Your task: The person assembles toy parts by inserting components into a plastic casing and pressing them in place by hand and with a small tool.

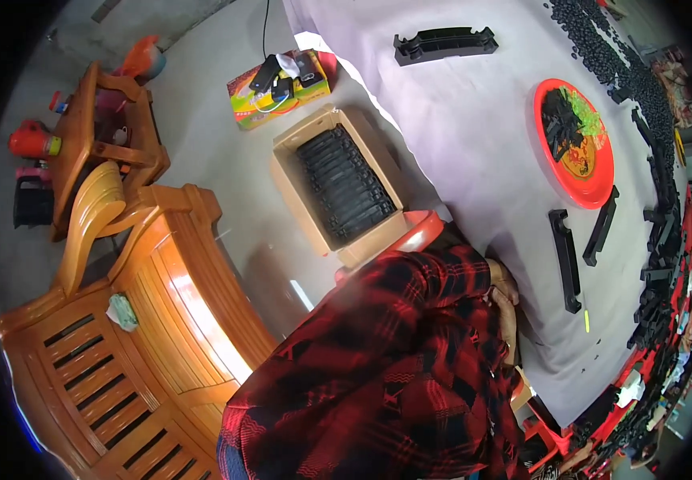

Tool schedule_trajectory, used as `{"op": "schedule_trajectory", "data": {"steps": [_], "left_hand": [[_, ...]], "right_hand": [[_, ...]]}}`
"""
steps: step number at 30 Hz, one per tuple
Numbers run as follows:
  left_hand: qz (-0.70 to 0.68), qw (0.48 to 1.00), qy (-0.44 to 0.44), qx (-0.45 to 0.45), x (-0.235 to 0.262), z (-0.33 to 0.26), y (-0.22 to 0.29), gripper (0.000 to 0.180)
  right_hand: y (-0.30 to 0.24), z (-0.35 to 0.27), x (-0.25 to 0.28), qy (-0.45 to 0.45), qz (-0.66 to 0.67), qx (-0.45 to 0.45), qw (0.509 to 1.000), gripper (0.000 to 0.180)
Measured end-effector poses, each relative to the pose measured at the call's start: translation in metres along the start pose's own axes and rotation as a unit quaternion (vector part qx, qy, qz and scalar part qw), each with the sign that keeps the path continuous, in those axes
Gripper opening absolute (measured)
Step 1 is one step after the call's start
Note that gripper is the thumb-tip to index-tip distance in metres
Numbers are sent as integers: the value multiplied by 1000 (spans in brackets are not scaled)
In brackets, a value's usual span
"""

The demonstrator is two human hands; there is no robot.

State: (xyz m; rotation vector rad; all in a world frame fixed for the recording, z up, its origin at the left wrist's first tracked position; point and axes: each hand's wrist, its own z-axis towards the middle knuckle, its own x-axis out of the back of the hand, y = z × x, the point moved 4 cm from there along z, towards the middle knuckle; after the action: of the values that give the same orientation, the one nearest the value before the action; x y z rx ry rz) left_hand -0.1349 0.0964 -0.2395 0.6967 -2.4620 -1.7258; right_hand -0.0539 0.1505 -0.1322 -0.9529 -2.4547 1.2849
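Nearest black strip (565, 260) sits right of centre in frame: long, slim, dark all over, blocky notched ends, lying on pale grey cloth (474, 128). Second black strip (601, 228) just beside it, slanting, upper end right by red plate (588, 192). Down to hands: left hand (501, 280) and right hand (508, 324) close together at cloth's edge, right of centre, fingers bent, grip hidden, can't tell what's held. Nearest black strip rightward of both, apart, untouched.

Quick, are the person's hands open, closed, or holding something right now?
Left hand: no held thing visible; open or closed cannot be told.
Right hand: partly hidden; its grip cannot be told.
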Motion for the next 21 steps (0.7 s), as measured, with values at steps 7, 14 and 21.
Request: {"op": "schedule_trajectory", "data": {"steps": [7, 14, 21], "left_hand": [[461, 735, 85, -491, 17, 64, -35, 26], [152, 966, -43, -204, 2, 8, 6, 21], [110, 991, -41, -70, 5, 22, -3, 29]], "right_hand": [[37, -27, -72, -14, -24, -22, 999, 27], [53, -32, -53, 15, 1, -15, 1000, 26], [45, 0, -34, 41, 21, -16, 999, 26]]}}
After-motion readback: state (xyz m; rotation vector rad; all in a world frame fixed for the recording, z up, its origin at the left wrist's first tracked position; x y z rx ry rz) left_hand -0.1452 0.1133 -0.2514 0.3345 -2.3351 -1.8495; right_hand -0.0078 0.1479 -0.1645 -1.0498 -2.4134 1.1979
